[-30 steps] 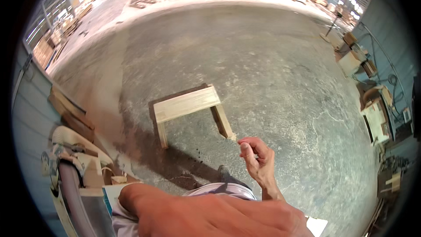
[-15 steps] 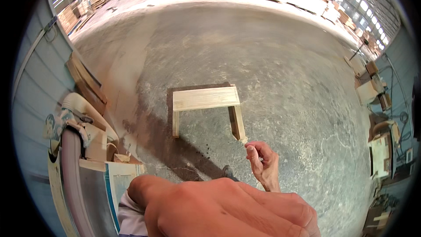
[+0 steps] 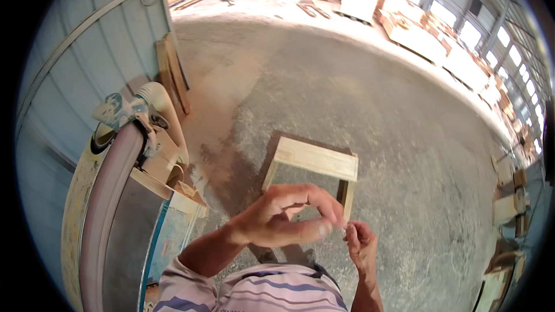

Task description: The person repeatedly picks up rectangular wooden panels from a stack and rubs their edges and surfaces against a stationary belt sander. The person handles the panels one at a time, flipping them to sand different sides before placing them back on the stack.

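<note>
Before my chest, my left hand (image 3: 292,214) curls with thumb and forefinger rounded toward each other, their tips close together. Just right of those tips is my right hand (image 3: 362,244), its fingers bent into a pinch. Where the two hands meet there is a tiny pale spot, too small to name. Beyond them on the floor stands a pale wooden bench-like piece (image 3: 317,159) with a flat top board and a leg at either end. My left hand hides part of its near side.
At my left is a belt sander (image 3: 110,214) with a long upright belt and a ribbed hose (image 3: 167,115). Wooden boards (image 3: 172,75) lean on the blue metal wall (image 3: 92,52). Stacked timber (image 3: 416,37) lies far off, and more wooden pieces (image 3: 511,208) stand at the right.
My left hand has moved down and away from close to the camera, reaching my right hand. The view has turned left, so the sander and the bench-like piece appear further right.
</note>
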A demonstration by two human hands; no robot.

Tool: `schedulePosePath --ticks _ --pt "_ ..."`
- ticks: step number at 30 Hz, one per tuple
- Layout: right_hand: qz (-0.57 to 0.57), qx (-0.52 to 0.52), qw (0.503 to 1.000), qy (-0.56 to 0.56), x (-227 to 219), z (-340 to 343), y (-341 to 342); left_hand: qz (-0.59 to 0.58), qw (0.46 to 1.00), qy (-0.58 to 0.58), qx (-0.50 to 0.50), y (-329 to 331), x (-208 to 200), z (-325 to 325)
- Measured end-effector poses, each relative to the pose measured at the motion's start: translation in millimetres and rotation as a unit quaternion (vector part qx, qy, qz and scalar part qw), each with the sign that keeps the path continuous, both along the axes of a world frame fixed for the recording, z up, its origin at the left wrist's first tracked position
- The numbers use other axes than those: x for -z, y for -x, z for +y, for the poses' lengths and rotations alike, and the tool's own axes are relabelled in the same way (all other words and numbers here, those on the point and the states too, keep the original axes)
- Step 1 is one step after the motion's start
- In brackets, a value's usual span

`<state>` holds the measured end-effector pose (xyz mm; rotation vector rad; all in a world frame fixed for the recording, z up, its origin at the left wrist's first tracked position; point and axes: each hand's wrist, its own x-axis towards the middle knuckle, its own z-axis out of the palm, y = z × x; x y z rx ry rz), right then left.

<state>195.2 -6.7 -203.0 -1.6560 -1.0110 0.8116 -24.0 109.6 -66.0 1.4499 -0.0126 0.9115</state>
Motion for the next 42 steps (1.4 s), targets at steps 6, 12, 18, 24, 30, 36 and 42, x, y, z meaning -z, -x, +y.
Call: schedulePosePath --ticks 6,12,18,24,30,36,42 --pt "-0.051 -0.104 0.983 0.144 86 -1 -25 0.506 0.828 0.064 -0.233 89 217 -20" --pt "-0.184 -0.249 0.921 0.235 164 11 -40 0.574 0.716 0.286 -0.276 189 387 -162" --pt "-0.077 -0.302 0.869 0.385 229 47 -61 0.368 0.469 0.698 -0.397 185 393 -259" --pt "0.023 -0.296 0.863 0.408 279 120 -80 0.169 0.418 0.744 -0.492 123 326 -254" --pt "0.065 -0.306 0.885 0.344 255 188 -90 0.29 0.518 0.642 -0.486 98 314 -216" --pt "0.037 -0.36 0.861 0.358 242 218 -86 0.131 0.508 0.65 -0.55 94 368 -245" --pt "-0.015 -0.417 0.827 0.376 262 217 -87 0.159 0.462 0.615 -0.619 30 292 -237"
